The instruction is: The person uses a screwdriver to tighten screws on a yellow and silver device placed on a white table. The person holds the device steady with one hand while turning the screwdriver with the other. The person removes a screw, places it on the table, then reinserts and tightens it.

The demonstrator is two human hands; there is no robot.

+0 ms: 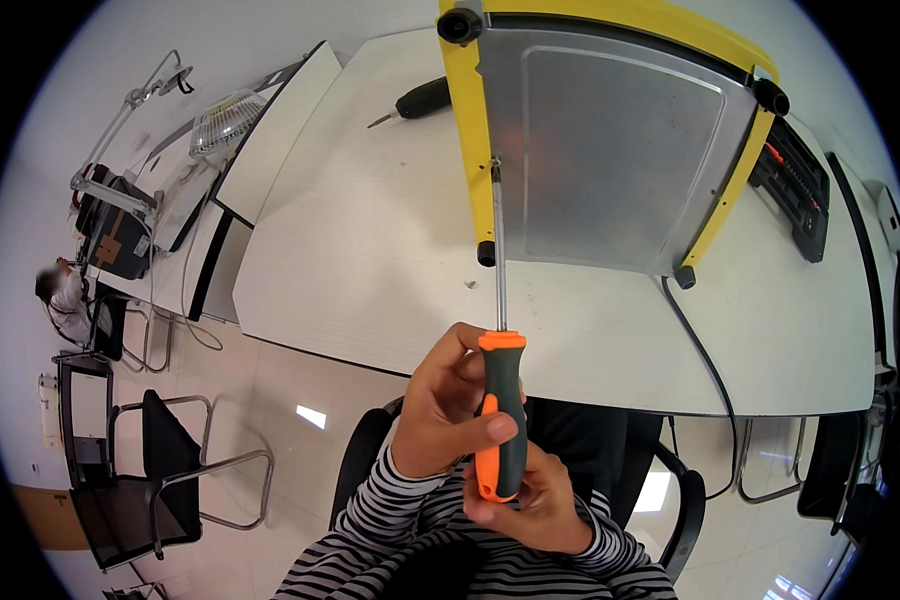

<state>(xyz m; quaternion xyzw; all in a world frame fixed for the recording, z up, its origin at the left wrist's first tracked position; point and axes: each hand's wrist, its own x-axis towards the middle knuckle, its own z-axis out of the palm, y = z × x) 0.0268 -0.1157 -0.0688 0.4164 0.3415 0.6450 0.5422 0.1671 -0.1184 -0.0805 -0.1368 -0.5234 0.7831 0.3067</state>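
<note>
A screwdriver (510, 400) with a dark green and orange handle is held by both my hands. My left hand (440, 410) wraps the upper handle, its thumb lying across the front. Around the butt end curl the fingers of my right hand (535, 500). The long metal shaft points away from me, its tip at a hole or screw in the yellow edge of a box-like appliance (610, 150). That appliance is propped up, its grey metal underside facing me, black feet at its corners. I cannot tell whether the tip sits in a screw head.
The white table (370, 270) carries a black-handled tool (425, 100) behind the appliance and a black tool case (800, 190) at right. A black cable (705, 360) hangs over the front edge. Chairs (170, 470), a fan (228, 122) and a seated person (70, 300) are at left.
</note>
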